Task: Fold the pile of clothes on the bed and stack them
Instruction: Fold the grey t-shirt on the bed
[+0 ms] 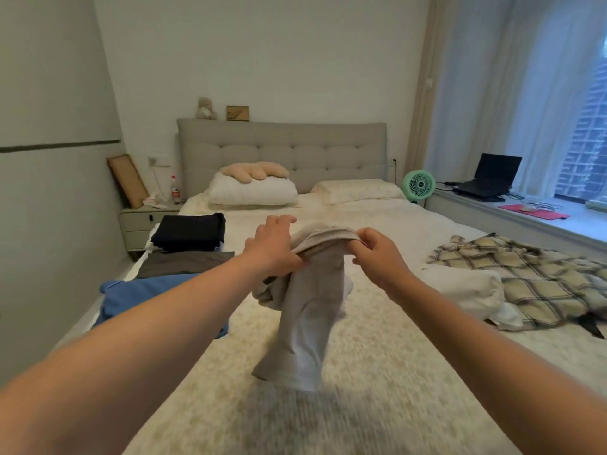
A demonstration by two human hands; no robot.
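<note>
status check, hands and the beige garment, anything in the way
Left hand and right hand both pinch the beige garment at its top edge. Garment hangs over the bed, unfolded. Nothing in the way below it.

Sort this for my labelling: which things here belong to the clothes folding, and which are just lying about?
Job: grey garment held by left hand and right hand; black stack; blue garment; plaid garment.
Lying about: fan; laptop; pillows.

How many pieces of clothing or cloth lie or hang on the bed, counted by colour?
Black folded pile: 1
Dark brown folded garment: 1
Blue garment: 1
Beige garment held up in both hands: 1
Checked cream and black cloth: 1
White rolled cloth: 1
Total: 6
</note>
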